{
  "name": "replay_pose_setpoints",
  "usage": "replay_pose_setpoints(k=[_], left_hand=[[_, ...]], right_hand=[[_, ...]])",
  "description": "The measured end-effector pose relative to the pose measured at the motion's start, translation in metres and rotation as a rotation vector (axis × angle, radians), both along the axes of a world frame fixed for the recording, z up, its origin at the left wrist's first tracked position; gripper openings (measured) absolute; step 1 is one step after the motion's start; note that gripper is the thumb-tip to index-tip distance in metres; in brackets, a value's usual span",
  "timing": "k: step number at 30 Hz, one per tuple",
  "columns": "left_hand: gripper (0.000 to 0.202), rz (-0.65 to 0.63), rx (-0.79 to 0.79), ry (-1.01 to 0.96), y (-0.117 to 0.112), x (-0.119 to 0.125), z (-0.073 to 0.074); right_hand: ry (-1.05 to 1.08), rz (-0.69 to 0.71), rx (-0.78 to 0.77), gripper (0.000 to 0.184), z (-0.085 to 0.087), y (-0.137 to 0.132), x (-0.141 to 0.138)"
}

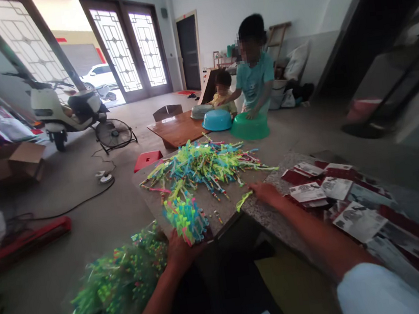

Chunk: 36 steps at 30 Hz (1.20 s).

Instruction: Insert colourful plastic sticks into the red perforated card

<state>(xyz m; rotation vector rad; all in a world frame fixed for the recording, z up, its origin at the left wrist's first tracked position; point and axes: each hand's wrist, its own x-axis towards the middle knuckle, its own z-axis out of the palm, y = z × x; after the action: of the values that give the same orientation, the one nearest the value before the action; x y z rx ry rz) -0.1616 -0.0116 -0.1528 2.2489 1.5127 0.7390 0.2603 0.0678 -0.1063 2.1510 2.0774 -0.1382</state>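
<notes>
A thick bundle of thin sticks with green, yellow and blue plastic tips (186,221) stands at the near edge of the table (149,201). Wrapped around its lower left side is my left hand (180,251). My right hand (265,194), further right, pinches one end of a single yellow-green strip piece (243,201) just over the tabletop. Behind both hands lies a large loose heap of similar coloured sticks (206,162). A few short striped pieces (218,216) lie between the bundle and my right hand.
Printed cards (337,187) and dark red packets spread at right. Clear bags of green pieces (121,282) lie at lower left. Two children (257,78) stand behind a blue basin (216,120) and a green basin (250,125). A red stool (147,159) and fan (114,133) are beyond.
</notes>
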Motion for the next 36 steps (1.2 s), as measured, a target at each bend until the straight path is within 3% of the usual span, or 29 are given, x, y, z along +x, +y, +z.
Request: replay_pose_setpoints(k=[9,20,26,30,33,36], left_hand=[[0.046,0.043,-0.001,0.063,-0.006,0.005,0.01],[0.05,0.013,0.026,0.073,-0.003,0.003,0.007],[0.053,0.017,0.024,0.117,-0.004,0.004,0.008],[0.066,0.051,0.046,0.095,-0.005,0.006,0.005],[0.067,0.041,0.046,0.092,-0.004,0.006,0.001],[0.065,0.055,0.033,0.101,-0.003,0.005,-0.004]], right_hand=[[-0.077,0.058,0.044,0.031,-0.003,-0.019,0.016],[-0.002,0.028,-0.053,0.037,0.015,-0.006,-0.001],[0.02,0.009,0.01,0.031,0.014,-0.02,-0.006],[0.389,-0.089,0.141,0.024,-0.002,-0.039,-0.038],[0.804,-0.066,0.185,0.02,-0.016,-0.059,-0.085],[1.085,-0.022,0.194,0.027,-0.028,-0.077,-0.136]])
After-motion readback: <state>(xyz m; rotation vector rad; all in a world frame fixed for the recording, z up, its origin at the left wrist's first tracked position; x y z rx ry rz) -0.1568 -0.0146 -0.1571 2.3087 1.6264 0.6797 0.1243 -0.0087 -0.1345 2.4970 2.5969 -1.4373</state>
